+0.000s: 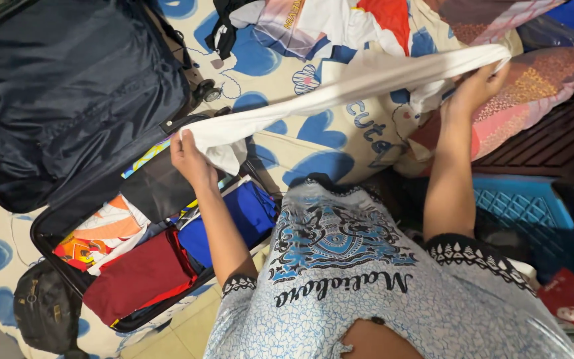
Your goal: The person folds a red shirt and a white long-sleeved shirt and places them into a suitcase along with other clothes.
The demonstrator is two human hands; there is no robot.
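Above the open black suitcase [54,229] of folded clothes, left hand [191,159] and right hand [476,86] each keep a closed grip on one end of the stretched white cloth garment [353,83].

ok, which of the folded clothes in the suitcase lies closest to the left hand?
The blue folded garment, packed at the suitcase's right end, just below the left hand. The dark red one and the orange-white one lie further left.

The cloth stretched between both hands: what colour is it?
Plain white cloth, gripped by the left hand and right hand; head view.
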